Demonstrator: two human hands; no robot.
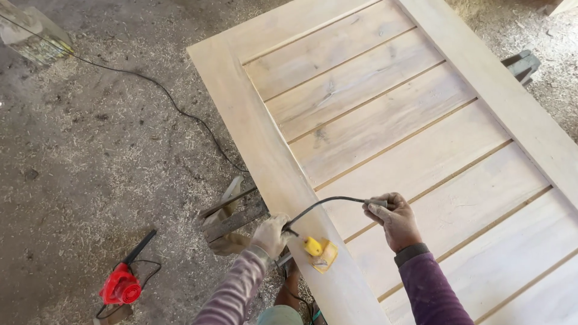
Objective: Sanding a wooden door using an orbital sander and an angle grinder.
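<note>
A large pale wooden door panel (385,120) with several grooved planks lies flat across supports. A small yellow sander (317,249) rests on its left frame rail near the bottom. My left hand (271,235), in a dusty glove, grips the black power cord right where it meets the sander. My right hand (394,219) holds the same cord (331,201) further along, lifting it in an arc above the planks. Both sleeves are purple and striped.
A red handheld blower (120,287) lies on the sawdust-covered floor at lower left. A thin black cable (156,84) runs across the floor toward the door's edge. A support beam (522,63) sticks out from under the panel at right.
</note>
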